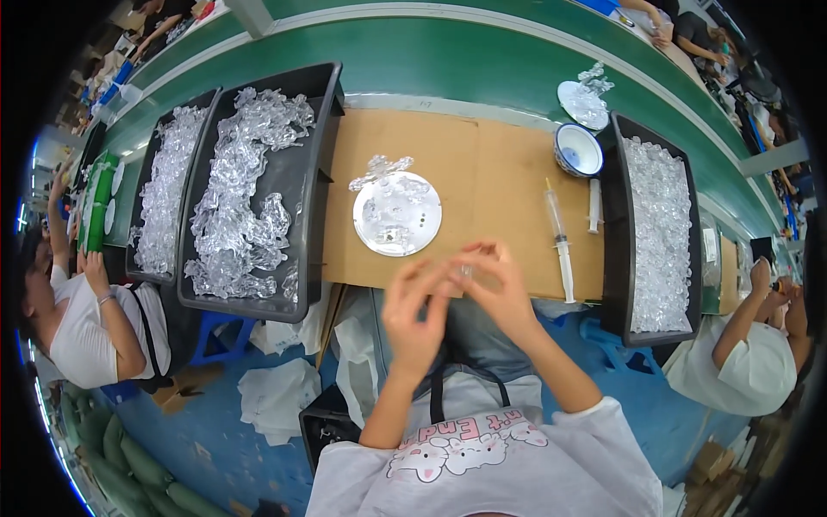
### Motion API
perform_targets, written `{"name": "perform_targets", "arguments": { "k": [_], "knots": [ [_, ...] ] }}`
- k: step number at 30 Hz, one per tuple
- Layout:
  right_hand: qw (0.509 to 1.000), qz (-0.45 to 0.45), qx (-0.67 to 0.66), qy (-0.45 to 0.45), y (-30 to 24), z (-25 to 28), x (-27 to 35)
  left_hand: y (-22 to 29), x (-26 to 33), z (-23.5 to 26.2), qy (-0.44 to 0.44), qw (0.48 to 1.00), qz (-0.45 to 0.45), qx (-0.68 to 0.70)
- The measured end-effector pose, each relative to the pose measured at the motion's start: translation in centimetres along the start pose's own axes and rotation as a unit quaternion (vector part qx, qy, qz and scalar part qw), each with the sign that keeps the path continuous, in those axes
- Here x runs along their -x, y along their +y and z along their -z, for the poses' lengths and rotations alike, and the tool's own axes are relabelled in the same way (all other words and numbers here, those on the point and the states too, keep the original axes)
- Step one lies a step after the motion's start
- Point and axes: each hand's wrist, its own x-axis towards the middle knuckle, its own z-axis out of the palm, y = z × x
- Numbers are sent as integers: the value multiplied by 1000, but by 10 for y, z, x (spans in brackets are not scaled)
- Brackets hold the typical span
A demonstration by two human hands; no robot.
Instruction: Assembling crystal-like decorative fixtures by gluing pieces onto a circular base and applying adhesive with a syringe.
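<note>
The right hand [495, 283] is pinching a small clear piece [466, 270] between thumb and fingers, above the near edge of the cardboard [504, 194] and just in front of the white plate [426, 204]. The left hand [415, 317] is meeting it with half-bent fingers; whether these are gripping the piece too, I cannot tell. The person is probably working this single piece by fingertip, so the next move is likely calling for a steady pinch, while the syringe [564, 258] is lying off to the right
</note>
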Motion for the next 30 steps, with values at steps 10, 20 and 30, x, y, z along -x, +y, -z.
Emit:
{"name": "perform_targets", "arguments": {
  "k": [10, 20, 30],
  "knots": [
    [986, -158, -26, 55, 34, -43, -69, -80, -64, -4, 105, 994, 4, -16],
    [986, -50, 143, 76, 46, -64, -75, -104, -108, -5, 33, 980, 48, 188],
    [981, -11, 189, 33, 43, -52, -75, -122, -115, -13, 74, 991, 25, 109]
  ]
}}
